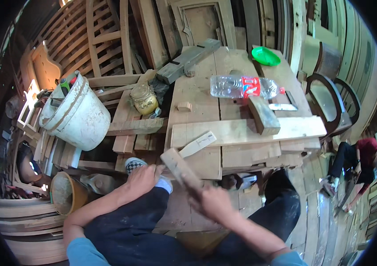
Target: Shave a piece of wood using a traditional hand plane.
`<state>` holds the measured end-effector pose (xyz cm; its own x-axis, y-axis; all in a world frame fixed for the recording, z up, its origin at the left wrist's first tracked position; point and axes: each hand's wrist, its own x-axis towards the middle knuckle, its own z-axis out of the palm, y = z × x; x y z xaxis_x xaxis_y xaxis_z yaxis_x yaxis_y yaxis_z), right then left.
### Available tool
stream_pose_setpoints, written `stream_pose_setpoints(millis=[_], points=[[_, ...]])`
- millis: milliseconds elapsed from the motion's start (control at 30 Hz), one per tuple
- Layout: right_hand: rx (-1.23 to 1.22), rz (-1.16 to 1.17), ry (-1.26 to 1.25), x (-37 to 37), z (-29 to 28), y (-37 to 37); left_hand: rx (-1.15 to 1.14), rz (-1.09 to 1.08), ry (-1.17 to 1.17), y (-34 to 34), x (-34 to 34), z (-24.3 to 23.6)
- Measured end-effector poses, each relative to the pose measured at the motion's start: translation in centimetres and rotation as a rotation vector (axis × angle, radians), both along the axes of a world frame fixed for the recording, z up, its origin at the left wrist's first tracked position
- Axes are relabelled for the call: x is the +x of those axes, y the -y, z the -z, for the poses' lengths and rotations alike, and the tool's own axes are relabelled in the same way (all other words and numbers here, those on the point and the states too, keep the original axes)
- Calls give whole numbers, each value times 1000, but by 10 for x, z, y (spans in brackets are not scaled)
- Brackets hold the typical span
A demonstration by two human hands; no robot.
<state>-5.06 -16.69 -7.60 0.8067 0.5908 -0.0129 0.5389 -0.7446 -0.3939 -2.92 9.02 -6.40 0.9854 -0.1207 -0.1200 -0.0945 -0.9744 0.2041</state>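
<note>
My left hand [142, 180] is closed in front of the bench's near edge. Its fingers seem to pinch the near end of a pale, narrow wooden piece [201, 142], which widens at its far end and rests over a long plank [233, 133]. Across the middle of that piece, a wooden block [180, 168] hides where it meets my left fingers. My right hand [215, 204] grips the block's near end, slightly blurred. On the plank lies a darker wooden block [263, 117], beside a small square [285, 105] with a metal blade.
A clear plastic bottle [233, 86] lies on the bench [193, 97]; a green dish [265, 56] and a long wooden plane [188, 61] sit farther back. To the left stand a jar [144, 99] and a white bucket [80, 117] with tools. Another person [359, 164] sits at right.
</note>
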Motion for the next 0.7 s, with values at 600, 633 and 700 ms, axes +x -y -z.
stream_pose_setpoints(millis=[600,633,700], points=[[50,118,-59,12,10,11,50,0,-18,4,4,2],[-46,40,-96,-10,-5,-6,30,35,40,-3,-1,7],[29,33,1,7,1,5,14,70,90,-9,-3,13]])
